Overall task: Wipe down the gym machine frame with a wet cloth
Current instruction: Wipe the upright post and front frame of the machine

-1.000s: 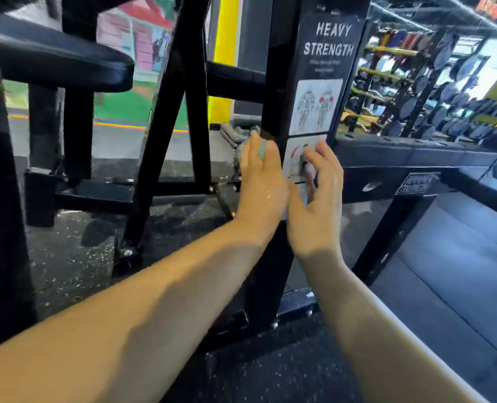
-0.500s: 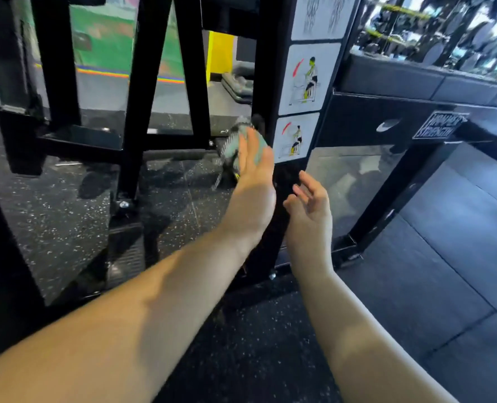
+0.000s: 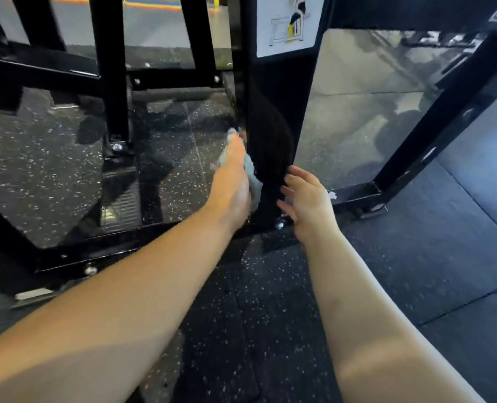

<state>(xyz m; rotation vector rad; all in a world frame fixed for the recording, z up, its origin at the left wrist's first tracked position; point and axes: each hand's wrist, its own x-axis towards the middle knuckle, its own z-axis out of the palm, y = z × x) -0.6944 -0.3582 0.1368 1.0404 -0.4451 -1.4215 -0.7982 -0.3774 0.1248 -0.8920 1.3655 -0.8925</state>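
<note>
The black upright post (image 3: pixel 279 106) of the gym machine frame stands in the middle, with a white picture sticker (image 3: pixel 288 24) near its top. My left hand (image 3: pixel 232 184) presses a pale blue-grey cloth (image 3: pixel 253 178) flat against the left side of the post, low down near its base. The fingers lie straight along the post and most of the cloth is hidden under the palm. My right hand (image 3: pixel 305 196) hovers just right of the post with loosely spread fingers, holding nothing.
Black frame legs (image 3: pixel 110 82) and a low crossbar (image 3: pixel 67 71) stand to the left on speckled rubber flooring (image 3: pixel 256 315). A bolted base bar (image 3: pixel 102 242) runs along the floor. A slanted black strut (image 3: pixel 433 123) rises on the right beside a reflective panel (image 3: pixel 357 106).
My left hand has slid the cloth down the post from sticker height to near the base. My right hand left the post and followed it down. The view tilted down.
</note>
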